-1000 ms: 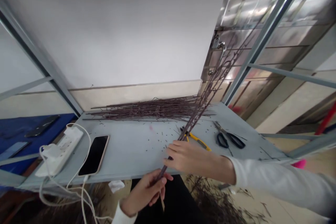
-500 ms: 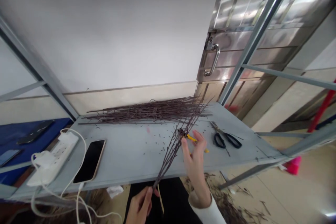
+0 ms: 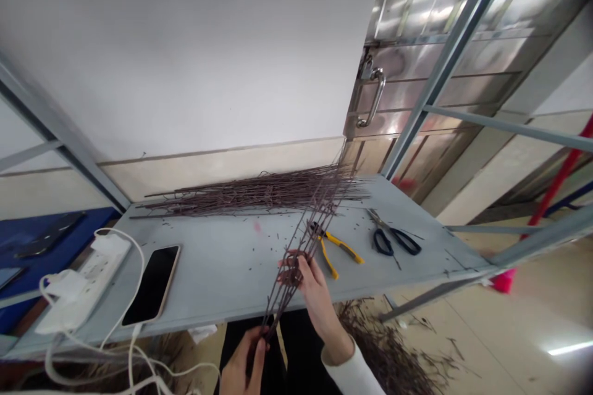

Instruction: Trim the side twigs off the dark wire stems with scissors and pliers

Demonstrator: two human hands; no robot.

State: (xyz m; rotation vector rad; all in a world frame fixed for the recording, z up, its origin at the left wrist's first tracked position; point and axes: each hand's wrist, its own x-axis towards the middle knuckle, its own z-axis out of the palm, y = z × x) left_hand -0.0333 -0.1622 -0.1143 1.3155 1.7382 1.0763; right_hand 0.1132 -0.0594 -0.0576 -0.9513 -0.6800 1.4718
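Note:
A long bundle of thin dark twigs (image 3: 309, 233) slants up from my hands towards the far side of the table. My left hand (image 3: 243, 362) grips its lower end near the bottom of the view. Higher up, my right hand (image 3: 314, 294) closes its fingers around the twigs, with a white sleeve at the wrist. Just beyond that hand lie yellow-handled pliers (image 3: 334, 251) on the grey table (image 3: 208, 271), close to the bundle but apart from my fingers. Black-handled scissors (image 3: 393, 241) rest further right.
A long pile of dark twigs (image 3: 241, 198) lies along the table's far edge. At the left are a smartphone (image 3: 151, 284) and a white power strip (image 3: 83, 284) with cables. Loose twigs (image 3: 384, 345) cover the floor below. Metal frame bars surround the table.
My right hand has come down and closed around the bundle, leaving the pliers fully visible. The bundle now stands more steeply, and the view has shifted slightly.

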